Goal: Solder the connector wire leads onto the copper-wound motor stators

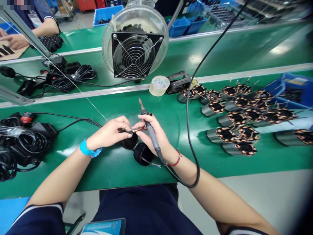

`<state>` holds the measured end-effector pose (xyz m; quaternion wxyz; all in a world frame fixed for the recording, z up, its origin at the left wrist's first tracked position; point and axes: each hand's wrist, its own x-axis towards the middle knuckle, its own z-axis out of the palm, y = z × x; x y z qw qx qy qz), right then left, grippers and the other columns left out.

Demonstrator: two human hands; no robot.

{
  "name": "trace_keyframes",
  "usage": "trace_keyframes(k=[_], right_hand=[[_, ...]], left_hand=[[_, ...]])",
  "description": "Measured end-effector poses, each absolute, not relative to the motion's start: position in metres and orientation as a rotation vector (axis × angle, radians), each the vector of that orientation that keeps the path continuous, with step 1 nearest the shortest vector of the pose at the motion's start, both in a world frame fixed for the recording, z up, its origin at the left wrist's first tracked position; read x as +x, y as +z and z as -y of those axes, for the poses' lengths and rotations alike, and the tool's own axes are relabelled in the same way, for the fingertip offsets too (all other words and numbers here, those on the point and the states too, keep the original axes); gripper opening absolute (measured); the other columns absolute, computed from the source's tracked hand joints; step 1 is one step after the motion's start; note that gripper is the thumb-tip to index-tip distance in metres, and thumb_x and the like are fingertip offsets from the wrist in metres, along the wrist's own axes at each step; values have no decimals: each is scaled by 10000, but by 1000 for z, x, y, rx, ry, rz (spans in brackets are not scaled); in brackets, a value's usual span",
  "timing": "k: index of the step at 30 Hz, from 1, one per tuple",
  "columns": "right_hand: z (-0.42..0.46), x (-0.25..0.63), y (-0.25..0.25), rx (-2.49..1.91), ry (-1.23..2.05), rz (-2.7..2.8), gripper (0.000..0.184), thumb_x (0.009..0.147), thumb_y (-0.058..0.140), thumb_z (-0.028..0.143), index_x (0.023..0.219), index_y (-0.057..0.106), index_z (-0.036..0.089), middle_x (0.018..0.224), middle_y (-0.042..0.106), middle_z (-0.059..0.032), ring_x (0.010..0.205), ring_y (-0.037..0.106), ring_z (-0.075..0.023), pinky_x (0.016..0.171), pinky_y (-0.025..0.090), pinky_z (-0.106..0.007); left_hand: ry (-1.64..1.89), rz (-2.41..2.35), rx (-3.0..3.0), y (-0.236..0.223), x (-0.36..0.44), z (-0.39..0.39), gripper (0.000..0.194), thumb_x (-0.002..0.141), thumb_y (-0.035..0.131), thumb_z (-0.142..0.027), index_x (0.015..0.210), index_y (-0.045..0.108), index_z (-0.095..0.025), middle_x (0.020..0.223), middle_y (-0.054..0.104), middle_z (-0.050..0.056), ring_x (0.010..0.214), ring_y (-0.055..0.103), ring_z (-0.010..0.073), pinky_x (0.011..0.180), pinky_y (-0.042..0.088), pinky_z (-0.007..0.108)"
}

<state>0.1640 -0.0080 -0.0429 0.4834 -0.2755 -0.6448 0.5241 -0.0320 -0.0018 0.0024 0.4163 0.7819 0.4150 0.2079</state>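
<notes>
My right hand (151, 133) is wrapped round a soldering iron (149, 128) whose tip points up and away; its black cord (193, 98) loops off my wrist and runs up to the far right. My left hand (111, 132) pinches thin wire ends (134, 130) right beside my right fingertips. A thin solder wire (80, 91) stretches from my left hand toward the upper left. Just under the hands on the green bench lie two black round motor parts (143, 153), one half hidden beneath my fingers. A blue band sits on my left wrist, a red string on my right.
Several copper-wound motor stators (234, 127) lie at the right, near blue bins (297, 88). A fume fan (135, 54) stands behind the hands, a tape roll (159, 85) beside it. Black cables and adapters (22, 143) pile at left. Another person's arm (26, 32) rests at far top left.
</notes>
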Motion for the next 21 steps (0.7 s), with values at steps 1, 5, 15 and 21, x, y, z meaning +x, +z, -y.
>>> trace_keyframes(k=[1, 5, 15, 21], right_hand=[[7, 162, -42, -668, 1296, 1551, 386, 887, 580, 192, 1236, 440, 278, 956, 667, -13, 905, 668, -137, 861, 551, -324], [6, 155, -40, -696, 1324, 1456, 357, 860, 591, 173, 1175, 455, 272, 853, 653, 21, 795, 661, -119, 772, 546, -288], [9, 152, -53, -815, 1357, 1229, 445, 805, 648, 176, 1165, 409, 281, 848, 625, 44, 700, 677, -104, 621, 576, -241], [11, 152, -54, -798, 1308, 1247, 469, 814, 646, 148, 1189, 408, 299, 862, 614, 41, 707, 675, -106, 644, 588, -256]], left_hand=[[520, -1041, 1952, 2, -33, 1, 112, 846, 636, -228, 775, 673, -150, 864, 544, 26, 859, 532, 144, 788, 426, 278], [486, -1035, 1910, 3, -33, -1, 179, 841, 633, -283, 724, 635, -149, 872, 526, 27, 852, 515, 144, 780, 415, 272], [651, -1305, 1816, 0, -24, -1, 387, 944, 450, -368, 681, 627, -146, 721, 532, 7, 709, 499, 118, 700, 369, 258], [686, -1267, 1986, -1, -19, 5, 358, 956, 460, -310, 695, 644, -149, 738, 565, 25, 796, 520, 138, 741, 395, 261]])
